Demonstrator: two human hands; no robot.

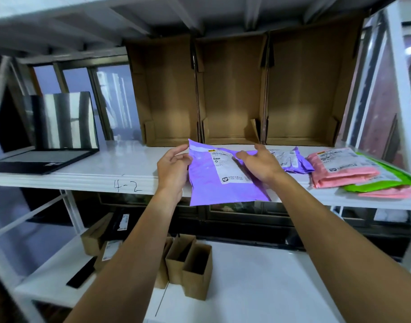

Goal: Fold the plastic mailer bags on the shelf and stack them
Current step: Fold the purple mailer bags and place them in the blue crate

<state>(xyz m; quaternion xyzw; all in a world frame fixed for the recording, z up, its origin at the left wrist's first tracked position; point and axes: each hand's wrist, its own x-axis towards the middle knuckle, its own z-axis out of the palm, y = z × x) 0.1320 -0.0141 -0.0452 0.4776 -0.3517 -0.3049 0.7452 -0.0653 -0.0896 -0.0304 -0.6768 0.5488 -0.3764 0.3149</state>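
A purple plastic mailer bag (pixel 214 183) with a white shipping label lies on the white shelf (pixel 120 169), its near edge hanging over the shelf front. My left hand (pixel 173 167) grips the bag's left edge, thumb on top near the upper corner. My right hand (pixel 260 163) holds the bag's upper right part, its fingers curled on the plastic. Just to the right lies a smaller folded purple mailer (pixel 290 159). Further right sits a folded pink mailer (pixel 339 167) on top of a green one (pixel 386 180) and another pink one (pixel 391 193).
Three open cardboard boxes (pixel 232 89) stand on their sides at the back of the shelf. An open laptop (pixel 50 141) sits at the left. Small brown cardboard boxes (pixel 190 266) stand on the lower shelf. "4-2" is written on the shelf front.
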